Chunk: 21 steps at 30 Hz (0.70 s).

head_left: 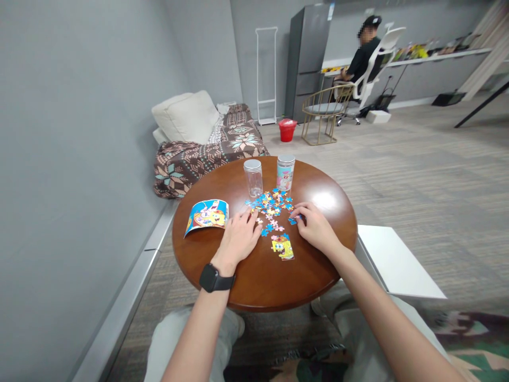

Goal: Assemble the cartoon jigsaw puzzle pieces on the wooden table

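Observation:
A heap of several small loose jigsaw pieces (271, 204) lies on the round brown table (318, 265). My left hand (237, 237), a black watch on its wrist, rests flat beside the heap with its fingertips touching the nearest pieces. My right hand (312, 224) is curled at the heap's right edge, its fingers pinching a blue piece (293, 219). A joined yellow and blue patch of puzzle (282, 247) lies between my hands. A printed picture sheet (207, 214) sits at the left.
Two jars stand behind the heap: a clear plastic jar (253, 178) and a printed jar (285, 172). A white board (393, 260) lies right of the table. Beyond are a blanket-covered sofa (207, 154), a red bucket (287, 130), a gold chair (324, 114) and a seated person (363, 55).

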Available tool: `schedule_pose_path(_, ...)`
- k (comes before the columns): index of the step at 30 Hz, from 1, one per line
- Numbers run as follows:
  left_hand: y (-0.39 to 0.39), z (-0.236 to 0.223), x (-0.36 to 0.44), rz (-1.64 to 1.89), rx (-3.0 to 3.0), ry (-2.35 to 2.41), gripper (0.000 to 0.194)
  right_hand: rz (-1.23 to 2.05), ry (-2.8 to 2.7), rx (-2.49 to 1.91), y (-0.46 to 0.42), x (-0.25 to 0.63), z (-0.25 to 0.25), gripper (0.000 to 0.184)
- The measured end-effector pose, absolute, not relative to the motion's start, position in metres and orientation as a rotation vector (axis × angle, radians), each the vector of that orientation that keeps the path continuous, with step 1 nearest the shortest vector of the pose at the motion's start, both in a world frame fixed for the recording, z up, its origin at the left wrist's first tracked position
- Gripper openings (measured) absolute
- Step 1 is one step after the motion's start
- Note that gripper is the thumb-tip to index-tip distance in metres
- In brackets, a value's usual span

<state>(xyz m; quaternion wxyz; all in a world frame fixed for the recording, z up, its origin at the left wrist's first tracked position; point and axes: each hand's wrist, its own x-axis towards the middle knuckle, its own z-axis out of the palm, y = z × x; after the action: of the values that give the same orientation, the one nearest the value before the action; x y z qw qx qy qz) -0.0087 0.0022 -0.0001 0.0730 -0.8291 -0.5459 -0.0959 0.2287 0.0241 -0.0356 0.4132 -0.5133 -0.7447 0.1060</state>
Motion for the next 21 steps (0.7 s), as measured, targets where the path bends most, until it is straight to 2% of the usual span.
schedule_pose_path(6, 0.0054, -0.0079, -0.0109, -0.368, -2.558, -1.668, 0.049, 0.249, -1.88, -1.304, 0.0232, 0.2281, -0.0344, 0.023)
schedule_pose_path(12, 0.0051, 0.0006, -0.0091, -0.438, -2.592, -1.66, 0.039, 0.259, -1.888, -1.303, 0.0237, 0.2286, -0.0344, 0.023)
schedule_pose_path(17, 0.0031, -0.002, -0.0093, -0.406, -2.572, -1.679, 0.044, 0.274, -1.88, -1.299, 0.0248, 0.2289, -0.0355, 0.023)
schedule_pose_path(21, 0.0026, -0.0012, -0.0093, -0.421, -2.544, -1.663, 0.039, 0.27, -1.869, -1.295, 0.0249, 0.2295, -0.0353, 0.021)
